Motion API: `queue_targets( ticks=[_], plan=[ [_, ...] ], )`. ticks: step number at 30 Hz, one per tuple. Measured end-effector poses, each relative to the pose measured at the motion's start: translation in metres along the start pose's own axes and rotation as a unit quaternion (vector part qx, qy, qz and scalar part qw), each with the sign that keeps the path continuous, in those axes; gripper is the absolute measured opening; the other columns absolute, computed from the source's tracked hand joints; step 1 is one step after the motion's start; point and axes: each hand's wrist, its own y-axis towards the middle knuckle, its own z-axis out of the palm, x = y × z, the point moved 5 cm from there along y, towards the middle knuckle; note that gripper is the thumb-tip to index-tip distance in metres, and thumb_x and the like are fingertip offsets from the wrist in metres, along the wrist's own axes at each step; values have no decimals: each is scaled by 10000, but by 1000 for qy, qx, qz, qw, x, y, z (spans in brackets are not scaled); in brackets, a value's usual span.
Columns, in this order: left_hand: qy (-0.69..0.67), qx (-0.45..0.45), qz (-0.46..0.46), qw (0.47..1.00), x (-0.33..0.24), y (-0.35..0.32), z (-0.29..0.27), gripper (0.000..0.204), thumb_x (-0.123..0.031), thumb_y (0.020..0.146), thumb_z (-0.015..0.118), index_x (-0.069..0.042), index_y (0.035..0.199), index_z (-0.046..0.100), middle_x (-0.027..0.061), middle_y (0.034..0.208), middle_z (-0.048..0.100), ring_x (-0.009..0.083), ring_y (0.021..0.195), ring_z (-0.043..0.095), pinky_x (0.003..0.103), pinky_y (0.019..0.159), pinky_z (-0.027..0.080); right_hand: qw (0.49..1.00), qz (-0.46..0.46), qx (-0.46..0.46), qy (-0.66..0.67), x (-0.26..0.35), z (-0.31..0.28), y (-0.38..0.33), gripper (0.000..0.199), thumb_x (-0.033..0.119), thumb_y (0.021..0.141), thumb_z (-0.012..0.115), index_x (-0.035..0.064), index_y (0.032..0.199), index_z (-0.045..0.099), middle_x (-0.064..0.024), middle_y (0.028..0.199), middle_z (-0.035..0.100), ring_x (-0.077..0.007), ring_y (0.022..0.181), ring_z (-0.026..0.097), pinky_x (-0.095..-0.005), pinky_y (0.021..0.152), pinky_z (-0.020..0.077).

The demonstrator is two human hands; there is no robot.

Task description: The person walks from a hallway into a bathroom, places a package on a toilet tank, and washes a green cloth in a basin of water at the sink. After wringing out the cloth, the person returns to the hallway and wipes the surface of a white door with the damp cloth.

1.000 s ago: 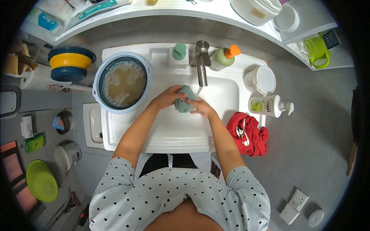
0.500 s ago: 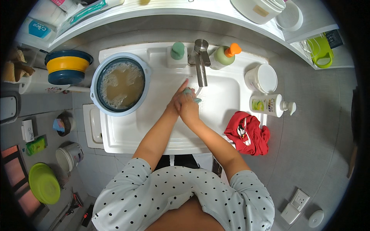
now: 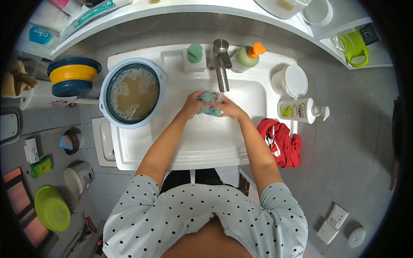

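Over the white sink (image 3: 172, 146), a wet grey-green cloth (image 3: 209, 111) is spread between my two hands, just below the metal faucet (image 3: 221, 73). My left hand (image 3: 193, 104) grips its left side, and my right hand (image 3: 231, 108) grips its right side near the spout. Water runs from the faucet by my right hand, and splashes show in the bowl beneath the cloth. Some of my fingertips are hidden behind the fabric.
Left of my hands stands a blue basin (image 3: 161, 92) of cloudy, sudsy water. Soap bottles (image 3: 194, 60) flank the faucet. A white tub (image 3: 297, 81), a pump bottle (image 3: 297, 110) and a red cloth (image 3: 284, 146) lie along the right rim. A shelf (image 3: 180, 10) overhangs the back.
My hands have moved apart from being clasped together. The cloth, bunched between them before, is now opened out under the faucet.
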Motion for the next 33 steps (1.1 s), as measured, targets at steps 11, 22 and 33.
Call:
queue_targets(
  ticks=[11,22,33],
  plan=[
    [-82,-8,-43,996,-24,-16,-8,413,-100,814,565,-35,1208,457,75,1030,567,144,886,542,274,799,445,956,39,-22,289,-23,-5,1,376,46,754,533,53,1125,473,-95,1063,525,-228,867,577,-310,760,468],
    [-400,11,-250,882,5,-8,54,523,-462,860,477,-21,1138,431,134,975,562,264,833,573,352,739,470,926,-227,-181,-241,72,62,-65,329,183,741,633,0,982,505,-221,950,551,-365,914,534,-404,735,452],
    [-158,31,-80,984,40,18,21,281,-280,816,552,-80,1013,546,51,942,572,174,838,556,334,717,478,909,-40,-337,-241,20,23,16,265,268,824,538,5,857,532,-192,661,592,-371,596,578,-437,523,465]
  ],
)
